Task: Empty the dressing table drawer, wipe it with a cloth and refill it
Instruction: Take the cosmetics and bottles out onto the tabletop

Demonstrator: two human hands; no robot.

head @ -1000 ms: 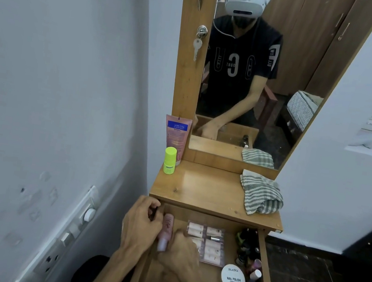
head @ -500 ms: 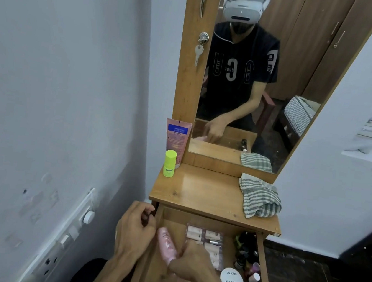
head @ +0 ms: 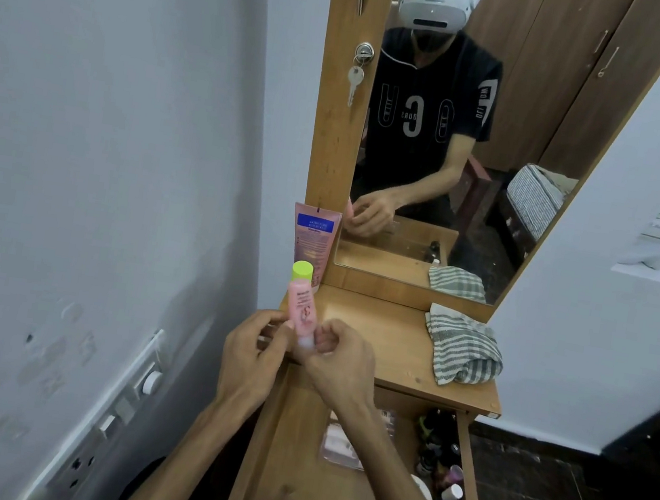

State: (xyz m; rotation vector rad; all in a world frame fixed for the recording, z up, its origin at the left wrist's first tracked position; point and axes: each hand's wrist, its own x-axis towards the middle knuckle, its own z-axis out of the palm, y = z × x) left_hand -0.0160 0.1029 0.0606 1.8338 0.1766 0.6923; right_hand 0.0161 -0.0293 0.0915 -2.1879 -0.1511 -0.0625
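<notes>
A small pink tube (head: 302, 310) stands upright over the front left of the tabletop (head: 375, 341). My right hand (head: 340, 361) pinches its white cap end. My left hand (head: 250, 355) touches the tube's lower side with its fingertips. The drawer (head: 288, 477) below is pulled open. It holds a clear packet of pale items (head: 343, 442), several dark small bottles (head: 439, 456) along its right side and a white round tub (head: 424, 489), partly hidden by my right arm. A striped green-white cloth (head: 461, 346) lies bunched on the tabletop's right.
A tall pink tube with a blue label (head: 313, 239) and a small bottle with a yellow-green cap (head: 302, 271) stand at the back left of the top. The mirror (head: 462, 141) rises behind. A wall with sockets (head: 115, 410) is close on the left.
The pink tube has come up out of the drawer in my right hand to above the tabletop. My left hand rose from the drawer's left edge and now touches it.
</notes>
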